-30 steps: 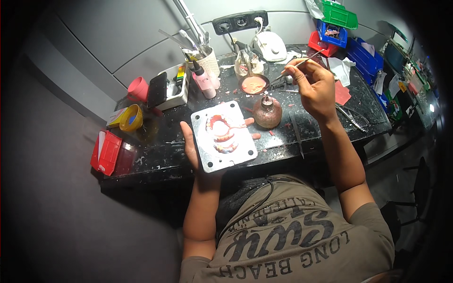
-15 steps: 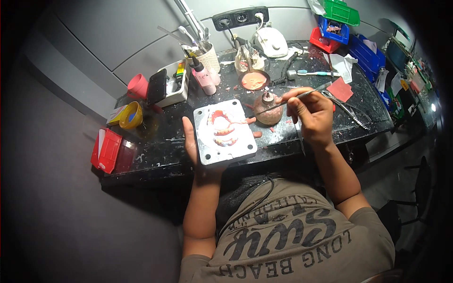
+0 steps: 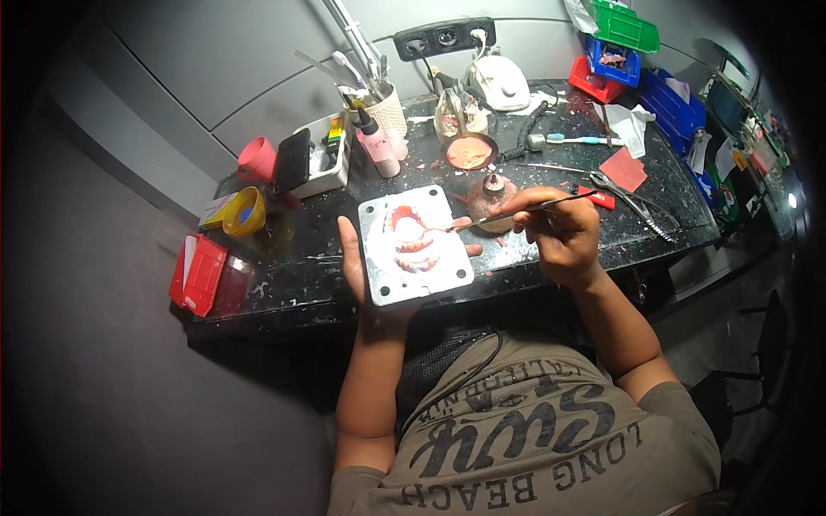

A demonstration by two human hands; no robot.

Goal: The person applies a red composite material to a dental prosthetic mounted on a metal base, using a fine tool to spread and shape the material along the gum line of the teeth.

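Your left hand (image 3: pixel 361 279) holds the white plate (image 3: pixel 415 245) from underneath, palm under it, thumb up along its left edge, fingertips poking out past the right edge. The plate sits tilted toward you, just above the front edge of the black bench (image 3: pixel 292 275). On it lie the pink denture pieces (image 3: pixel 411 239), upper arch above, lower below, both in the middle of the plate.

Your right hand (image 3: pixel 557 232) is closed in a pen grip on a thin metal instrument (image 3: pixel 516 212). Fingers pinch the shaft near its middle; the tip runs left and touches the right side of the dentures, the back end sticks out to the right past your knuckles.

Just behind the instrument stands a small brown burner (image 3: pixel 490 191); behind it, a round dish of pink wax (image 3: pixel 469 152). A toothbrush (image 3: pixel 578 138) and pliers (image 3: pixel 632 205) lie right of your hand.
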